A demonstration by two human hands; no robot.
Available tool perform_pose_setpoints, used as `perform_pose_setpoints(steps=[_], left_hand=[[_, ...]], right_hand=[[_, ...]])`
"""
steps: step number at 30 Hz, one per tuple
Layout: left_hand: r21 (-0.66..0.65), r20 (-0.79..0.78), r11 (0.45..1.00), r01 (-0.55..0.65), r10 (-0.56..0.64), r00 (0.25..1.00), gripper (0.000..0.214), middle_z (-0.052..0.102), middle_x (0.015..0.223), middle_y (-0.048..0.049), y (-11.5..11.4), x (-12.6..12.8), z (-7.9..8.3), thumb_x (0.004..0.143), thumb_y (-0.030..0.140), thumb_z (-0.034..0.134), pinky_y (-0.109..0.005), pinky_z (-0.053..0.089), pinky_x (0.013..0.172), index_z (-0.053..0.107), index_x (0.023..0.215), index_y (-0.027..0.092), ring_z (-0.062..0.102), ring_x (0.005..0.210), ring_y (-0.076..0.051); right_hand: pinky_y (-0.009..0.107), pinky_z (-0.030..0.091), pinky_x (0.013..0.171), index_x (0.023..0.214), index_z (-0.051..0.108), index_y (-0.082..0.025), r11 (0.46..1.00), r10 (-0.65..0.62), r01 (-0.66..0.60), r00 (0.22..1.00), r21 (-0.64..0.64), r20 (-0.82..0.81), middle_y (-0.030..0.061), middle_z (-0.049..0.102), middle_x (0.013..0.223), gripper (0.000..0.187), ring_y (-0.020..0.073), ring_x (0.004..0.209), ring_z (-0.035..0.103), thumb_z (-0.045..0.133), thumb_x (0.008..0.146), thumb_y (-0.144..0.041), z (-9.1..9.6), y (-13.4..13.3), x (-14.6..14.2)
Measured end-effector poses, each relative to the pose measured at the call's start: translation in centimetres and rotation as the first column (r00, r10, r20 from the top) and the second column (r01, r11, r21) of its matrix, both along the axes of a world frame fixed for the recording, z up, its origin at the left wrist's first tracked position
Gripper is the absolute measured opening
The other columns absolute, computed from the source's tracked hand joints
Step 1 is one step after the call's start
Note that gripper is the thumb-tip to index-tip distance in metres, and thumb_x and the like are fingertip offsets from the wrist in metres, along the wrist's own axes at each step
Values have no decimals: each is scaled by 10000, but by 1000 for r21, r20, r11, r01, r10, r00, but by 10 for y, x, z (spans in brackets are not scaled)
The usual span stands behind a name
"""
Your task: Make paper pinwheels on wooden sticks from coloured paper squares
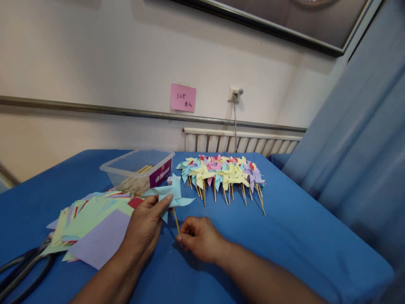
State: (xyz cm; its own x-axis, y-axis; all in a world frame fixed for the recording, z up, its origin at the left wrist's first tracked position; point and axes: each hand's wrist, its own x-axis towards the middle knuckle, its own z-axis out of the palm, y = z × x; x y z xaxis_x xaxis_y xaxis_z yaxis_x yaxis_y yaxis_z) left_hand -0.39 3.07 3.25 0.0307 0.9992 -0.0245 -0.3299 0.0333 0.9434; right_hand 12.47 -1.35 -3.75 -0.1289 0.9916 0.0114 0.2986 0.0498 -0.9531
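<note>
A light blue paper pinwheel (172, 195) on a thin wooden stick (176, 220) is held just above the blue table (284, 236). My left hand (144, 230) pinches the pinwheel's blades between thumb and fingers. My right hand (199, 238) is closed around the lower end of the stick. A row of finished pinwheels (221, 173) in yellow, pink, blue and purple lies farther back on the table, sticks pointing toward me.
A spread of coloured paper squares (95, 223) lies at the left, with black scissors (22, 270) at the near left edge. A clear plastic box (136, 169) holding wooden sticks stands behind the paper. A radiator (240, 141) lines the wall; a blue curtain (357, 139) hangs right.
</note>
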Motion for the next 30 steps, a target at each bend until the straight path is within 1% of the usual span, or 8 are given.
perform_pose_setpoints(steps=[3,7,11,16,19,24,30], left_hand=[[-16,0,1000,2,-2,1000,223,610,621,23,0,0,3,592,280,795,-211,445,547,624,667,158,542,573,-110],[-22,7,1000,7,-7,1000,244,630,649,13,-1,1,5,578,286,804,-218,453,565,642,703,154,557,591,-118],[10,-8,1000,14,-14,1000,244,619,654,20,-2,2,3,588,283,803,-207,445,568,630,708,160,550,603,-111],[44,-17,999,14,-13,1000,247,590,629,29,-2,2,0,618,298,788,-211,446,578,583,669,170,547,611,-116],[52,4,999,0,0,1000,241,576,612,31,-3,2,1,621,275,785,-216,455,585,569,644,172,543,599,-114],[32,9,999,-4,3,1000,215,612,644,10,-2,0,2,609,253,790,-231,461,578,615,694,162,562,603,-127],[27,-21,1000,4,-3,1000,231,617,657,10,0,-1,-2,622,281,786,-222,457,583,619,714,150,562,612,-120]], right_hand=[[194,365,494,750,624,-196,1000,-1,-1,998,23,62,-28,612,632,77,93,546,533,642,772,-267,2,-1,1],[199,353,492,778,644,-203,1000,-13,12,993,11,115,-26,622,633,82,95,543,525,647,775,-285,3,-2,1],[202,337,489,778,648,-204,999,-29,24,992,41,126,-26,610,621,81,94,536,509,627,791,-281,6,-1,3],[201,332,499,791,657,-201,996,-46,34,988,84,149,-23,610,640,90,92,552,497,617,802,-281,9,-1,7],[199,323,490,793,651,-200,996,-42,30,990,88,138,-25,609,639,100,91,546,497,613,803,-291,7,0,8],[199,330,494,782,652,-203,995,-29,16,989,94,143,-23,618,646,90,89,545,501,612,802,-281,3,0,6],[191,329,486,795,657,-194,998,-35,25,986,64,162,-25,612,634,114,86,541,495,619,803,-302,1,1,3]])
